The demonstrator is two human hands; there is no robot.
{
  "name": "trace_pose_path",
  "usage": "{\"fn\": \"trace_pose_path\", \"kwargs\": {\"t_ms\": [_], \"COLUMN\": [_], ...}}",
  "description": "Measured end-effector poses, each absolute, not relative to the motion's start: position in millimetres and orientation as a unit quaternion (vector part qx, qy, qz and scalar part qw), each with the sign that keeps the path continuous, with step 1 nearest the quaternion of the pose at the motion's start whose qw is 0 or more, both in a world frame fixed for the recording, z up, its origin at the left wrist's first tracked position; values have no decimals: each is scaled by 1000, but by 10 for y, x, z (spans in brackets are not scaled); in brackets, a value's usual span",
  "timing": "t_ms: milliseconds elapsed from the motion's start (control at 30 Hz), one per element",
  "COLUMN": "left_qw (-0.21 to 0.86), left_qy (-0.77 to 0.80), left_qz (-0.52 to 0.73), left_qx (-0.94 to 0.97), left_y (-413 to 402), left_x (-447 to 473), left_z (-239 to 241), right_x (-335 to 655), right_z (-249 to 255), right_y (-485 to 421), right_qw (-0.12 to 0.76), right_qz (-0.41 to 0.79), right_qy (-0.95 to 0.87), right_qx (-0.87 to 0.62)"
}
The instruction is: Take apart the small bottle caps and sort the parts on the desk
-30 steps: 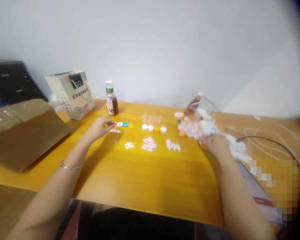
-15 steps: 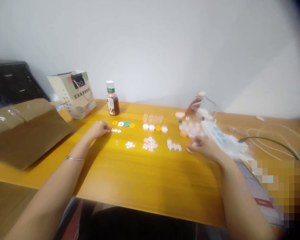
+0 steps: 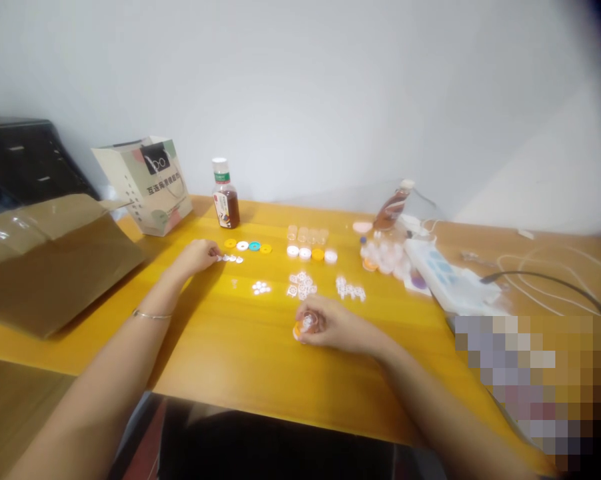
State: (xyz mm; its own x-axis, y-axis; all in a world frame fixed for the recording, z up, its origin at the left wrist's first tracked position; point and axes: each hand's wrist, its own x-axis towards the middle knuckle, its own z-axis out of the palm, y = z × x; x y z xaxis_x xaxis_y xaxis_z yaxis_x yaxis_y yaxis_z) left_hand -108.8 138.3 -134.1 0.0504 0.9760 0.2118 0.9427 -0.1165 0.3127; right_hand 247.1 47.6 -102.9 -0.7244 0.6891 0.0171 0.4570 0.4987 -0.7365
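My right hand [image 3: 330, 325] rests on the yellow table [image 3: 260, 360] near its middle, fingers curled round a small clear vial with an orange cap [image 3: 304, 326]. My left hand [image 3: 199, 255] lies at the left of a short row of tiny white discs [image 3: 231, 258], fingertips pinched together beside them. Behind those discs stands a row of coloured ring caps [image 3: 248, 246]. Further right are small clear cups [image 3: 307, 234], a row of white and orange caps [image 3: 311, 253] and clusters of small white parts [image 3: 300, 286].
A brown-liquid bottle [image 3: 225, 203] and a paper gift bag [image 3: 144, 185] stand at the back left, beside an open cardboard box [image 3: 45, 260]. A heap of clear vials [image 3: 384, 257], a tilted bottle [image 3: 392, 209], a white tray [image 3: 447, 275] and cables [image 3: 545, 277] fill the right.
My right hand came left from the heap of vials to the middle of the table, now holding an orange-capped vial. My left hand stayed by the white discs.
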Motion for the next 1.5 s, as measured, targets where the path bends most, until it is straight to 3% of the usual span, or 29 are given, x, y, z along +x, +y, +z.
{"fn": "trace_pose_path", "kwargs": {"t_ms": [433,533,700,1000,1200,1500], "left_qw": [-17,68,219,219,198,371], "left_qy": [670,530,396,441,471,355], "left_qz": [216,252,152,186,239,267], "left_qx": [710,807,879,850,825,816], "left_y": [1060,861,550,329,249,289], "left_x": [-650,-287,174,601,683,656], "left_z": [-996,-918,-1004,-1259,-1254,-1359], "right_x": [2445,2456,2455,2368,2346,2448], "right_z": [-1124,-1163,-1259,-1295,-1286,-1152], "right_y": [444,475,491,450,427,347], "right_qw": [159,170,197,295,293,270], "right_qz": [366,378,440,490,318,390], "right_qy": [-852,-836,-782,-721,-763,-813], "right_qx": [-339,-358,-394,-391,-480,-338]}}
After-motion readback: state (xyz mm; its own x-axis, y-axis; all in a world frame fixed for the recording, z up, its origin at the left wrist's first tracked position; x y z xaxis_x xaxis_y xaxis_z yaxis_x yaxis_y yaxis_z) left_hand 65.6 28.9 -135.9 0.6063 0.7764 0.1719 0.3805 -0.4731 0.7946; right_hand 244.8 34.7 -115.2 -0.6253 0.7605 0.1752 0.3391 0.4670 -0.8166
